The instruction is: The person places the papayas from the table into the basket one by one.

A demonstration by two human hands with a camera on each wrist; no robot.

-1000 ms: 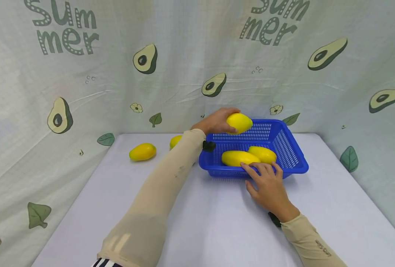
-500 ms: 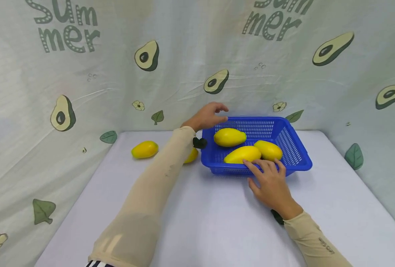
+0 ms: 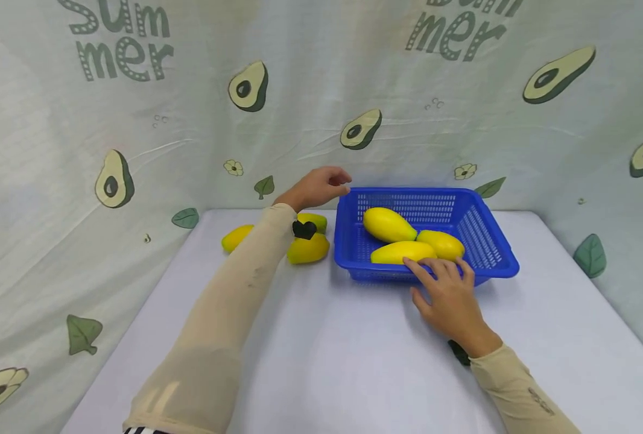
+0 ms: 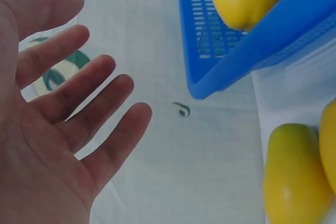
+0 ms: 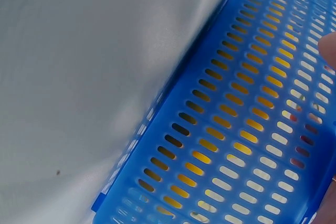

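My left hand (image 3: 319,186) hovers by the back left corner of the blue plastic basket (image 3: 508,269), holding nothing. In the left wrist view its fingers (image 4: 118,137) are spread and slightly bent, apart from the rim. Three yellow papaya-like fruits lie in the basket: one at the back left (image 3: 388,224), one along the front wall (image 3: 400,252) and one at the right (image 3: 442,244). My right hand (image 3: 452,304) grips the basket's front rim, fingers over the edge and thumb outside. The right wrist view shows mostly the slotted wall (image 5: 226,124), with fruit behind it.
Left of the basket, more yellow fruits rest on the white table (image 3: 321,361): one near the basket (image 3: 308,249), a green-tipped one behind it (image 3: 316,222), and one farther left (image 3: 237,237), partly covered by my left sleeve. A printed curtain (image 3: 300,90) hangs behind.
My left hand has put a yellow fruit down in the basket's back left, let go and drawn away leftward. The fruits inside have shifted slightly. The right hand stays on the rim.
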